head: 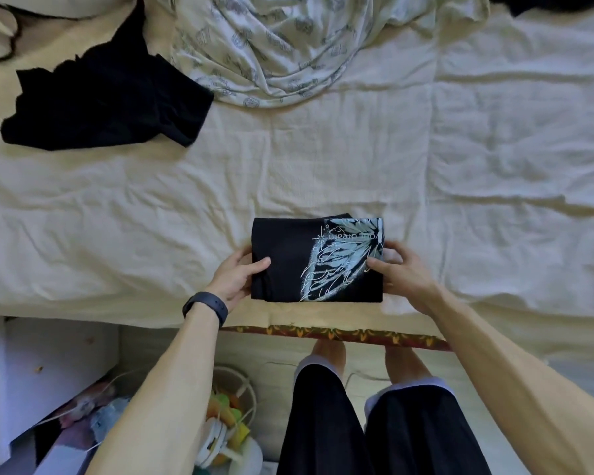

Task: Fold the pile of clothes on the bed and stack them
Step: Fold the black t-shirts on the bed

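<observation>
Head view: the folded black T-shirt (316,260) lies flat on the bed (323,166), close to the near edge and directly in front of the person. It is folded into a compact rectangle with mostly straight edges; a thin inner layer shows along the far edge near the middle. The left half of the top face is plain black. The right half carries a pale blue-white butterfly-wing print, with a small star mark and a short line of lettering that reads upside down from this side and is too small to make out. The left hand (235,272) grips the left edge of the shirt, thumb laid on the top face and fingers curled at the side. The right hand (396,269) grips the right edge in the same manner, thumb on the printed area and fingers curled behind the edge. A dark wristband (206,308) sits on the left wrist. An unfolded black garment (107,97) lies spread and crumpled at the far left of the bed, well apart from the folded shirt. Just beside it, at the far centre, lies a crumpled white patterned garment (271,53), with one corner of the black garment touching it. The bed cover is cream and wrinkled. A patterned mattress edge (340,334) shows below the cover, with the person's legs in black shorts (323,423) in front of it.
</observation>
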